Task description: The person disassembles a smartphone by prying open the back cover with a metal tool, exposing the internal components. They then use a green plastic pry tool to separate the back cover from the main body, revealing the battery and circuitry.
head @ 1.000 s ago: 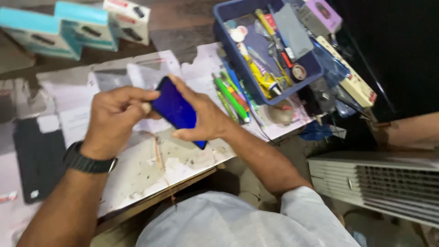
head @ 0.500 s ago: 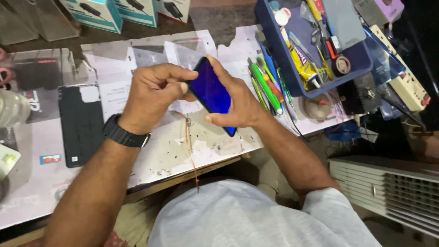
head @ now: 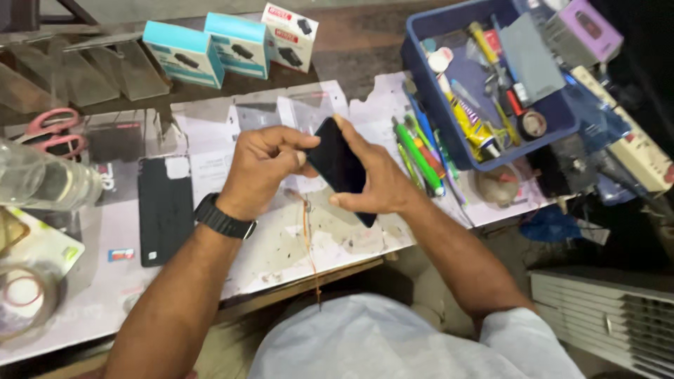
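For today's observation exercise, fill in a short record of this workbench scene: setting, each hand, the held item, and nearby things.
Setting: cluttered worktable seen from above
Right hand: grips a dark phone from the side
Left hand: fingertips pinch at the phone's upper left edge; black watch on wrist
Left of hands: flat black phone lying on the table
Right of hands: blue tray of tools, green pens beside it
Far edge: small boxes, pink scissors

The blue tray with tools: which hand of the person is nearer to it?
The right hand. It holds the dark phone just left of the blue tray, with only the green pens between. The left hand is farther left, beyond the phone.
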